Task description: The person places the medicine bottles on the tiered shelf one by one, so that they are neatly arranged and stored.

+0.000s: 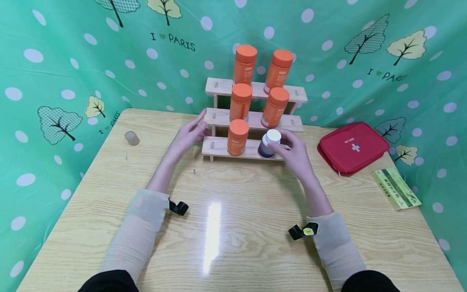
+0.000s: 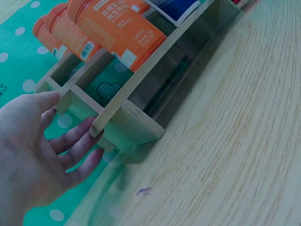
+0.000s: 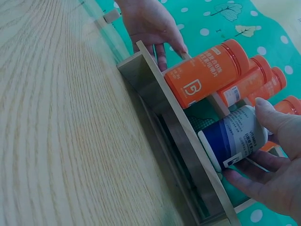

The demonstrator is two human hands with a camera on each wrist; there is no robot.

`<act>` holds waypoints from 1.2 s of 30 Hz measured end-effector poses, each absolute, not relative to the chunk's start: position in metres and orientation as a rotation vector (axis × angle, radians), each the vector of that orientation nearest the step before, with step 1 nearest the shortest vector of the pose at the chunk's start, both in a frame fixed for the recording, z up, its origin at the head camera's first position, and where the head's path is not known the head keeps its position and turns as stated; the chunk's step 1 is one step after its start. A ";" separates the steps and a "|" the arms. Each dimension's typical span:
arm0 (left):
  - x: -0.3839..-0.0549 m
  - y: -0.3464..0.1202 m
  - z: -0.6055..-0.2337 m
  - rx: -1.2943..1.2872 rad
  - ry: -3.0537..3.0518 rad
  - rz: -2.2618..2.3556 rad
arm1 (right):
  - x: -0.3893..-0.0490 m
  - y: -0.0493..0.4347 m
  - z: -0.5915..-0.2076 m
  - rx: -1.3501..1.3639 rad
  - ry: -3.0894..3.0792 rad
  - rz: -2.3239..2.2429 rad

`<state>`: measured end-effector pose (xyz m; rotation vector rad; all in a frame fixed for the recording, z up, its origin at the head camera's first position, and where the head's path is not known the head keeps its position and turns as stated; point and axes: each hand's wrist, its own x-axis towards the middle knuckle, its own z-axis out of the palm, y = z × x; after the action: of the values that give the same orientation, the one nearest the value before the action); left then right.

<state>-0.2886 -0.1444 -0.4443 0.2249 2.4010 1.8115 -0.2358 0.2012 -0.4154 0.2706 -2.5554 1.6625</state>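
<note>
A three-step wooden rack (image 1: pixel 217 118) stands at the back of the table. On its lowest step is a white-and-dark-blue vitamin bottle (image 3: pixel 235 136) with a white cap. Thumb and fingers of my right hand (image 1: pixel 297 154) grip that bottle near its top. To its left on the same step stands an orange bottle (image 1: pixel 237 140). My left hand (image 2: pixel 42 146) is at the rack's left end, its fingers loosely bent and touching the step ends. Two more orange bottles (image 1: pixel 240 103) occupy the middle step, and two others (image 1: pixel 245 67) the top step.
Right of the rack lies a red first-aid pouch (image 1: pixel 354 148), with a green-and-yellow packet (image 1: pixel 395 189) in front of it. A small grey cylinder (image 1: pixel 131 138) is on the table's left side. Behind the table hangs a green dotted cloth (image 1: pixel 146 73).
</note>
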 end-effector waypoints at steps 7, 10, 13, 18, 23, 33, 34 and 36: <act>-0.289 -0.143 -0.444 0.211 2.386 1.813 | -0.236 0.201 -0.416 0.258 -2.571 1.651; -0.287 -0.142 -0.440 0.207 2.377 1.814 | -0.236 0.201 -0.416 0.267 -2.567 1.653; -0.281 -0.140 -0.430 0.207 2.368 1.814 | -0.236 0.201 -0.416 0.270 -2.566 1.653; -0.270 -0.137 -0.414 0.211 2.366 1.805 | -0.236 0.200 -0.418 0.263 -2.568 1.654; -0.276 -0.139 -0.424 0.206 2.366 1.815 | -0.236 0.198 -0.417 0.243 -2.568 1.660; -0.289 -0.143 -0.444 0.204 2.393 1.821 | -0.239 0.198 -0.420 0.219 -2.585 1.643; -0.288 -0.143 -0.444 0.206 2.397 1.820 | -0.239 0.198 -0.419 0.217 -2.590 1.639; -0.288 -0.143 -0.443 0.210 2.400 1.821 | -0.239 0.197 -0.419 0.212 -2.595 1.636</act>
<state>-0.2876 -0.1433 -0.4432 0.2096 2.4005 1.8209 -0.2391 0.1974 -0.4189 0.2116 -2.5954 1.6357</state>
